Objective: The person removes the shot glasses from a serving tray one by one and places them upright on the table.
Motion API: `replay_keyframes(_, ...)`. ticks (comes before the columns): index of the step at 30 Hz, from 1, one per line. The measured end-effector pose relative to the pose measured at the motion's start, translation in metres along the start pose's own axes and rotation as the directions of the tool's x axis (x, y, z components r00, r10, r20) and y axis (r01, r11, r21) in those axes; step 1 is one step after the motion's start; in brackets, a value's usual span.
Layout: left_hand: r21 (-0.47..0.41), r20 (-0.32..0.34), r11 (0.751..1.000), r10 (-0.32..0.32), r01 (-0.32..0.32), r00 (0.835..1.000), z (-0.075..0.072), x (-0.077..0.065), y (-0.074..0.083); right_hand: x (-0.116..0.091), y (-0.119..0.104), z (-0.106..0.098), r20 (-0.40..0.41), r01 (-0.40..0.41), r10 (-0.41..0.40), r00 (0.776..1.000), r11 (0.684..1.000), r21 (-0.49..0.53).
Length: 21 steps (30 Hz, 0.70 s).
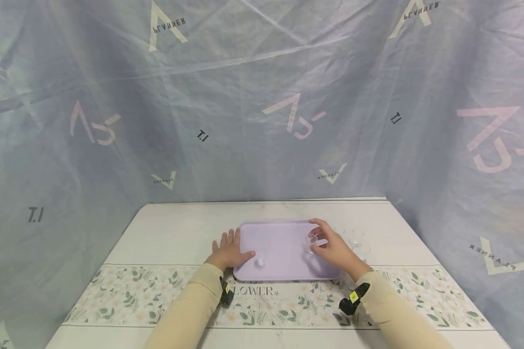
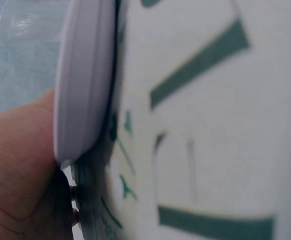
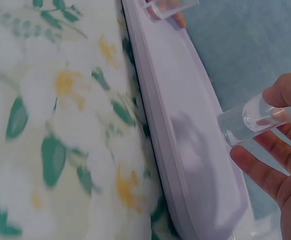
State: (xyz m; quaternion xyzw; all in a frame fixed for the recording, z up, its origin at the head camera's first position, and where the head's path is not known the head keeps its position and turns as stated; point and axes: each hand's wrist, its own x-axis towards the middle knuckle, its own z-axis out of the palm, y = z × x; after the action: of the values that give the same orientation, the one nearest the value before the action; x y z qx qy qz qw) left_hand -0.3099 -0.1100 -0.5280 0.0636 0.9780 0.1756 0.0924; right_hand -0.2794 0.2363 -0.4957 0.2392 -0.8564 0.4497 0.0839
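A pale purple tray [image 1: 284, 271] lies on the table. My left hand [image 1: 228, 253] rests at its left end, fingers spread and straight, thumb reaching over the rim. Just beside that thumb a small clear cup [image 1: 260, 261] stands on the tray; it also shows in the left wrist view as a faint clear cup [image 2: 30, 22]. Over the tray's right part, my right hand [image 1: 335, 251] pinches another clear cup [image 3: 255, 119] between thumb and fingers. In the right wrist view this cup is tilted, its end close above the tray surface.
To the right of the tray, beyond my right hand, are several more clear cups [image 1: 354, 242], hard to make out against the white cloth. A floral band [image 1: 157, 295] crosses the tablecloth in front. Grey-blue sheets [image 1: 262, 160] hang behind and at both sides.
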Motion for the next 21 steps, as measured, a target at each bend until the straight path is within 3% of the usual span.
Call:
replay_keyframes(5,0.006,0.001,1.0,0.008,-0.008,1.0,-0.003,-0.003,0.001,-0.012,0.004,-0.011,-0.02,0.021,-0.021,1.0,1.0,0.003)
replay_keyframes(12,0.0,-0.011,1.0,0.014,-0.014,1.0,0.003,0.004,-0.004,-0.027,-0.004,-0.026,-0.019,0.057,-0.056,0.998,0.998,0.024)
replay_keyframes(21,0.009,-0.024,1.0,0.019,-0.018,1.0,0.006,0.006,-0.005,-0.048,-0.003,-0.043,-0.023,0.075,-0.076,0.997,0.996,-0.04)
